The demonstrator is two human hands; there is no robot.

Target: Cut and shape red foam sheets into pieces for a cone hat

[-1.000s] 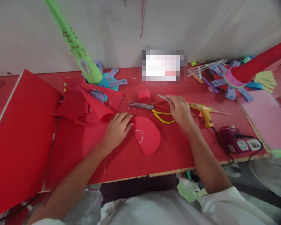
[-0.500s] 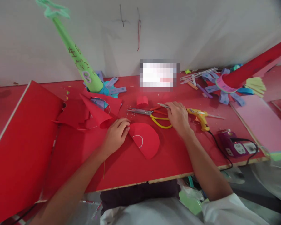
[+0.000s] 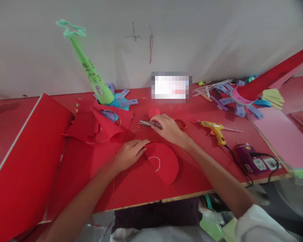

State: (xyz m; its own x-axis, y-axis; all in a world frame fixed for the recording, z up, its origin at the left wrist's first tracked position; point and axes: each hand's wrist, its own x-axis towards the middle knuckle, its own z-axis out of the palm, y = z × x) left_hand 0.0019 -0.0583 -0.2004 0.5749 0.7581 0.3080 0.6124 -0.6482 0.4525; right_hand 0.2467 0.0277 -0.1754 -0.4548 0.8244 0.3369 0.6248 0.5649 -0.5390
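Note:
A red paper semicircle [image 3: 168, 161] with a white curved line lies on the red tabletop. My left hand [image 3: 130, 154] rests at its upper left corner, fingers stretched out and touching the edge. Above the paper, my right hand [image 3: 170, 131] reaches across the scissors [image 3: 144, 123], its fingers closed around a slim grey pen [image 3: 157, 126]. The hand covers the middle of the scissors; part of an orange handle shows behind it. Just beyond the fingers stands a small red paper roll [image 3: 154, 112].
A yellow glue gun [image 3: 215, 129] lies to the right, its cord running to a purple power socket [image 3: 255, 161]. Cut red paper [image 3: 84, 122] and a green paper cone [image 3: 99, 85] are at the left. A red cone [image 3: 270, 77] leans at the right, near pink sheets [image 3: 280, 134].
My right hand has moved left with the pen, from beside the scissor handles to over the scissors. My left fingers have straightened. The view has shifted slightly upward.

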